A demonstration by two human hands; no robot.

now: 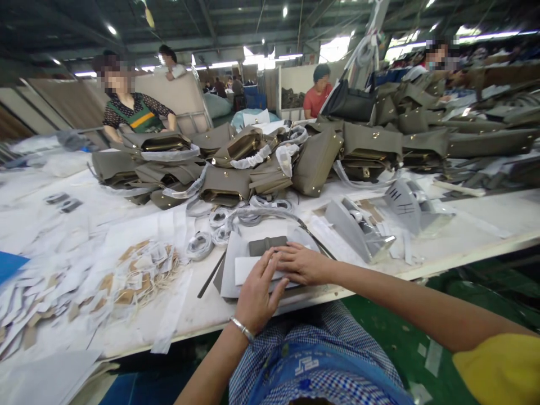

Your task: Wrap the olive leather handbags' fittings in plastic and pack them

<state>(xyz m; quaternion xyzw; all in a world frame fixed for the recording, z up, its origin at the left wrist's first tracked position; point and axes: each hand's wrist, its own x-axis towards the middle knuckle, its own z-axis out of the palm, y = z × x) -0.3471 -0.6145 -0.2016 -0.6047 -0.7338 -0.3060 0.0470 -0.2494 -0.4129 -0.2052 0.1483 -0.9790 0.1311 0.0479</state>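
Note:
My left hand (258, 295) lies over a white folded piece (243, 271) that looks like paper or foam, with its fingers stretched forward and the thumb apart. From the right, my right hand (304, 264) rests flat on the same white piece, its fingertips meeting those of my left hand. Just beyond the fingers is a small olive-grey leather piece with a band across its middle (265, 246). Under these lies a pale sheet (230, 284) near the table's front edge. My palms cover part of the white piece.
Olive-grey handbags (228, 183) are heaped along the back of the table. Wrapped strap coils (200, 246) lie beyond my hands. Tags with strings (145, 275) and paper strips are piled left; grey plastic-wrapped panels (356, 230) stand right. Co-workers (135, 109) are across the table.

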